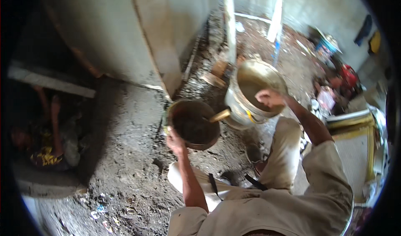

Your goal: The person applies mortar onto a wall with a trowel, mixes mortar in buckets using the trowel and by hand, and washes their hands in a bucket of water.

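My left hand (176, 143) is closed on the near left rim of a dark round bucket (177, 106), which stands or is held low in front of me. Its inside is dark, and what it holds is hard to make out. A short wooden handle (220, 115) slants out over its right edge. Just to the right is a larger whitish bucket (238, 104) with a yellow grip on its handle. Over its mouth hovers my right hand (270, 99), slightly blurred, fingers loosely apart and nothing visible in them. Both forearms are bare below rolled sleeves.
Behind the whitish bucket rises a pale pole (230, 22), with brick pieces (213, 79) at its foot. Rough, littered ground (129, 152) spreads to the left, beside a dark recessed opening. Framed panels (355, 152) lean at right, near a heap of odds and ends and a paint bucket (326, 48).
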### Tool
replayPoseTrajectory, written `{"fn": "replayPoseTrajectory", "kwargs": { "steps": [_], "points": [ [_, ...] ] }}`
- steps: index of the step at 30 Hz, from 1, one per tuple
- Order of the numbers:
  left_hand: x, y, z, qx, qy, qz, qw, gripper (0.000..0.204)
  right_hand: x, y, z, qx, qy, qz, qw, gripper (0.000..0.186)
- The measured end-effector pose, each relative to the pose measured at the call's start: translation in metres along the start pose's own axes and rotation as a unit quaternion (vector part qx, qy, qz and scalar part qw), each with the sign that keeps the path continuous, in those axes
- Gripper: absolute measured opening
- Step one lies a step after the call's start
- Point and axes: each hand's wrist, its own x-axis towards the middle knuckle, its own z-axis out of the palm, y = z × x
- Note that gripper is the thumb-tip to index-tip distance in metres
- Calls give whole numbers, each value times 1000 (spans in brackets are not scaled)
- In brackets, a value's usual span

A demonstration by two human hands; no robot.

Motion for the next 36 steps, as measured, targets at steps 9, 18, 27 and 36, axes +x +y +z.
{"fn": "replayPoseTrajectory", "kwargs": {
  "steps": [9, 18, 27, 36],
  "points": [
    [-10, -15, 12, -23, 34, -41, 998, 51, 23, 60, -16, 182, 31, 106, 977, 40],
    [-22, -5, 25, -50, 85, -7, 995, 50, 135, 106, 18, 29, -167, 100, 980, 24],
    [-34, -10, 26, -7, 113, -17, 993, 51, 179, 165, 13, 347, -297, 146, 878, 38],
    [-34, 10, 30, 18, 115, -76, 990, 63, 14, -121, 14, 361, -110, -97, 921, 42]
  ]
}}
